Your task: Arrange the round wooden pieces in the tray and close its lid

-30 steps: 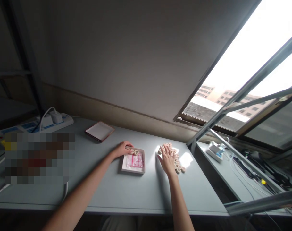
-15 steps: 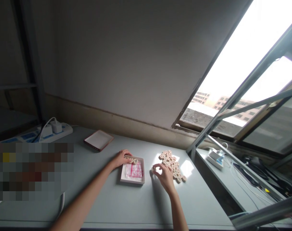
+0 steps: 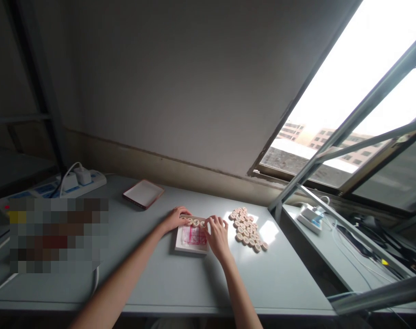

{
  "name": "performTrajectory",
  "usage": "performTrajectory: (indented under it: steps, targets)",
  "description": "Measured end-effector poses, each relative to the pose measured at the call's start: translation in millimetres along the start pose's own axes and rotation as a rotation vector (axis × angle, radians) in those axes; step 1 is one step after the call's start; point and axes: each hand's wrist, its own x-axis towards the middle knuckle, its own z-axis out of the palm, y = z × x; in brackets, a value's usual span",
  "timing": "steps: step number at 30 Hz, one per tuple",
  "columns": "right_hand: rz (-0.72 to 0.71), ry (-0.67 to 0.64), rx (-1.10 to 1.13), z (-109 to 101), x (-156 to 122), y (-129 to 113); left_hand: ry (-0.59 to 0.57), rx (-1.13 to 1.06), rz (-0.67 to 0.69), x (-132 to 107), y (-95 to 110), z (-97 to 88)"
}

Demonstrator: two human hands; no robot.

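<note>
A small white box [image 3: 190, 246] with a red-lined sheet inside lies on the grey table [image 3: 153, 278]. Round wooden game pieces [image 3: 195, 222] line its far edge. My left hand [image 3: 175, 218] rests on the box's far left corner, fingers curled over the pieces there. My right hand [image 3: 217, 233] is over the box's right side, fingertips pinched at a piece in the row; I cannot make out whether it still grips it. A pile of several more wooden pieces [image 3: 247, 228] lies on the table just right of my right hand.
The box's red-edged lid [image 3: 143, 193] lies further back on the left. A white power strip with plugs [image 3: 74, 181] sits at the far left. An open window frame [image 3: 331, 155] rises to the right, with a lower ledge holding a charger [image 3: 309, 214] and cables.
My right hand left the pile with a piece pinched in its fingers and moved left to the box's far edge. The row of pieces there is longer. The left hand stayed put.
</note>
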Motion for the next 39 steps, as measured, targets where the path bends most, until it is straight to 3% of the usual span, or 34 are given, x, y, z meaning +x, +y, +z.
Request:
performTrajectory:
  steps: [10, 13, 17, 22, 25, 30, 39]
  targets:
    - [0.003, 0.000, 0.023, -12, -3, 8, 0.022, -0.024, 0.038, 1, -2, 0.4]
    - [0.130, 0.057, -0.061, -11, -8, 31, 0.042, -0.034, 0.043, 1, -1, 0.8]
    - [0.287, 0.070, -0.259, 4, -10, 75, 0.065, -0.018, 0.021, 1, 1, 1.1]
    - [0.287, -0.029, -0.288, 18, -11, 109, 0.078, 0.004, 0.036, 1, 6, -0.1]
    - [0.208, 0.021, -0.218, 12, -13, 104, 0.079, 0.013, 0.044, 1, 6, -0.2]
    - [0.051, 0.016, -0.021, 0, -19, 75, 0.073, 0.017, 0.060, 1, 5, -0.2]
    - [0.055, -0.072, 0.123, 2, -12, 58, 0.079, 0.025, 0.048, 0, 7, 0.1]
